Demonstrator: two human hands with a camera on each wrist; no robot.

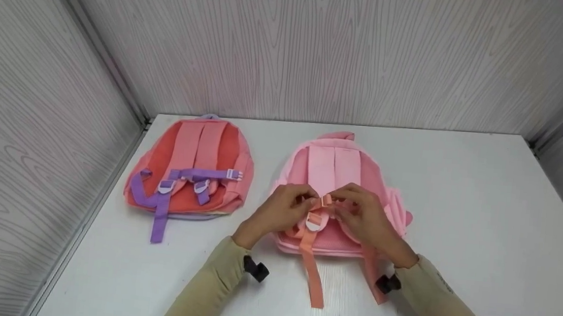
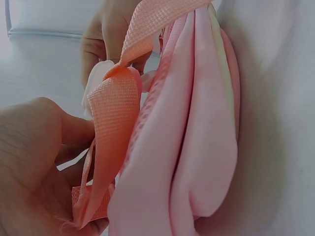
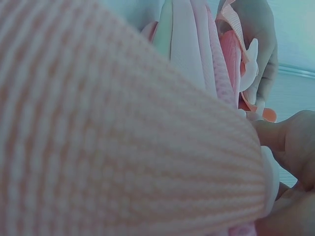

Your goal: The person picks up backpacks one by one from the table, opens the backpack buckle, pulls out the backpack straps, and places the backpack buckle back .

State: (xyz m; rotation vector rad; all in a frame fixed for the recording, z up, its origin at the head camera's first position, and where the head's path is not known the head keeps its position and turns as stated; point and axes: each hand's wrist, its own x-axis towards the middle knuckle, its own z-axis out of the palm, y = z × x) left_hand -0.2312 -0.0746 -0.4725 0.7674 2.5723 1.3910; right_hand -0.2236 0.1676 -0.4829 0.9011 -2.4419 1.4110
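A pink backpack (image 1: 322, 164) lies with its shoulder straps facing up. Over its lower middle, my left hand (image 1: 282, 208) and right hand (image 1: 367, 217) meet at an orange webbing strap (image 1: 327, 202), each pinching it between thumb and fingers. Just below them sits a white strap adjuster (image 1: 314, 223). One loose orange strap end (image 1: 313, 278) hangs off the bag's bottom onto the table. In the left wrist view, orange webbing (image 2: 118, 105) runs past the left hand (image 2: 34, 157). Blurred webbing (image 3: 123, 137) fills much of the right wrist view, partly hiding the right hand (image 3: 298, 147).
To the left lies a second backpack (image 1: 188, 145), coral and pink, with purple straps (image 1: 160, 218) and a white clip (image 1: 234, 175). Both bags rest on a white table (image 1: 480, 221). Wood-grain panels (image 1: 321, 49) stand behind and at the sides.
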